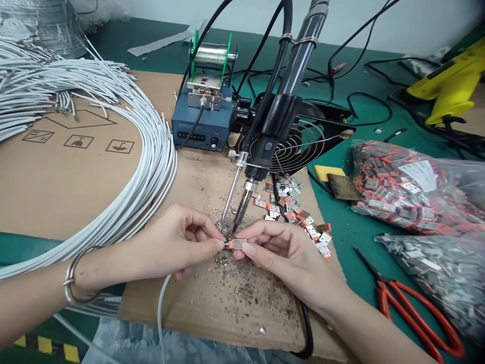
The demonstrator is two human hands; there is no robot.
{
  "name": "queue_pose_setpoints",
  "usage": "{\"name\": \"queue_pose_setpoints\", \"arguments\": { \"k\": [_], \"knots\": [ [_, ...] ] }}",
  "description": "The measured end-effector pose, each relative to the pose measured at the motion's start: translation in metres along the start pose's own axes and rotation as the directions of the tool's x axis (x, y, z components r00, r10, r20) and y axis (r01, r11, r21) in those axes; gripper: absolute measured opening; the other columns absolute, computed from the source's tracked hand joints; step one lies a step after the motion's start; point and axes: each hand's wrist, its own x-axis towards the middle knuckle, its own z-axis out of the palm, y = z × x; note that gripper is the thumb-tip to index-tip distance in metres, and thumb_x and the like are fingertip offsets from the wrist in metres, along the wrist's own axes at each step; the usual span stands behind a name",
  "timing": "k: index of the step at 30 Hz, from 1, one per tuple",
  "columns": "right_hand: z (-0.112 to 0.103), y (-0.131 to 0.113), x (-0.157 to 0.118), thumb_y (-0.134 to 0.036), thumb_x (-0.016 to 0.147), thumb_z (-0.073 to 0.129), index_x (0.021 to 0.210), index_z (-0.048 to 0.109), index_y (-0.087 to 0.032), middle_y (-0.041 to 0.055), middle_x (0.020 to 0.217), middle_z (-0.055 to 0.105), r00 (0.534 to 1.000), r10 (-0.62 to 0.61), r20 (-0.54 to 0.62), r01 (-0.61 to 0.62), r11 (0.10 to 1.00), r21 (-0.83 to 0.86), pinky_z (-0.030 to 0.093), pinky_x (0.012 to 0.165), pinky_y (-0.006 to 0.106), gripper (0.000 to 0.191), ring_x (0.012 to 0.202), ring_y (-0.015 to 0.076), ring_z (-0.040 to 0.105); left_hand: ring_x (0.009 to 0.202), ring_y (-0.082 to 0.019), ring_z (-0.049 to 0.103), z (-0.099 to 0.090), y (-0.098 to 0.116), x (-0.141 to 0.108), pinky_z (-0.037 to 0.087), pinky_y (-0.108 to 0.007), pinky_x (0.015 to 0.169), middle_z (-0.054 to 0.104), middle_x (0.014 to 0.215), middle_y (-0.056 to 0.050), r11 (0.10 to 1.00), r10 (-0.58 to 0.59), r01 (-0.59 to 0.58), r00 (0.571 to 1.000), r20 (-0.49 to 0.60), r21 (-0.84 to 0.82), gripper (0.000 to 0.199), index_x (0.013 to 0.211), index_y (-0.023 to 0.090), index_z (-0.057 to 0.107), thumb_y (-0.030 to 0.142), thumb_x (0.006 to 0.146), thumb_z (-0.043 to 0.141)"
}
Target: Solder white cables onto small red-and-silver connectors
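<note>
Between thumb and fingers my right hand (278,247) pinches a small USB connector (237,244) with an orange-red end. Close on its left, my left hand (193,240) is closed on the end of a white cable (162,303), which hangs down below the hand. The cable's tip meets the connector's orange end. Just above them points the tip of a mounted soldering iron (242,207), with a thin metal solder feed tube (232,194) beside it. Whether the iron touches the connector I cannot tell.
Loose USB connectors (312,232) lie right of the iron. A coil of white cables (151,151) curves along the left. Behind stand a blue solder feeder (204,119) and a black fan (299,146). Bagged connectors (397,187) and red-handled scissors (417,308) lie right.
</note>
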Motion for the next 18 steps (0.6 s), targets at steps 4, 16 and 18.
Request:
{"name": "queue_pose_setpoints", "arguments": {
  "k": [4, 16, 18],
  "knots": [
    [0.001, -0.001, 0.001, -0.021, 0.069, 0.071, 0.075, 0.069, -0.019, 0.001, 0.064, 0.072, 1.0, 0.009, -0.009, -0.009, 1.0, 0.027, 0.052, 0.058, 0.017, 0.007, 0.061, 0.011, 0.067, 0.033, -0.004, 0.04, -0.001, 0.002, 0.001, 0.037, -0.012, 0.029, 0.045, 0.047, 0.008, 1.0, -0.021, 0.021, 1.0, -0.005, 0.018, 0.013, 0.077, 0.013, 0.058, 0.026, 0.074, 0.057],
    [0.003, -0.003, -0.002, -0.016, 0.068, 0.069, 0.074, 0.069, -0.018, 0.0015, 0.065, 0.072, 0.998, 0.065, 0.001, -0.065, 0.998, -0.022, 0.05, 0.056, 0.017, 0.006, 0.061, 0.0107, 0.066, 0.036, -0.005, 0.044, -0.001, -0.013, 0.002, 0.038, -0.013, 0.032, 0.047, 0.051, 0.007, 1.0, 0.01, -0.01, 1.0, 0.02, 0.02, 0.02, 0.079, 0.012, 0.061, 0.032, 0.074, 0.057],
    [0.003, -0.004, -0.005, -0.015, 0.066, 0.069, 0.072, 0.069, -0.017, 0.0015, 0.063, 0.071, 0.998, 0.06, 0.025, -0.058, 0.997, -0.059, 0.049, 0.055, 0.018, 0.006, 0.059, 0.0107, 0.065, 0.039, -0.006, 0.047, 0.001, -0.019, -0.001, 0.041, -0.014, 0.035, 0.049, 0.052, 0.006, 1.0, 0.028, -0.028, 0.999, 0.03, -0.003, 0.022, 0.077, 0.012, 0.061, 0.034, 0.074, 0.059]
  ]
}}
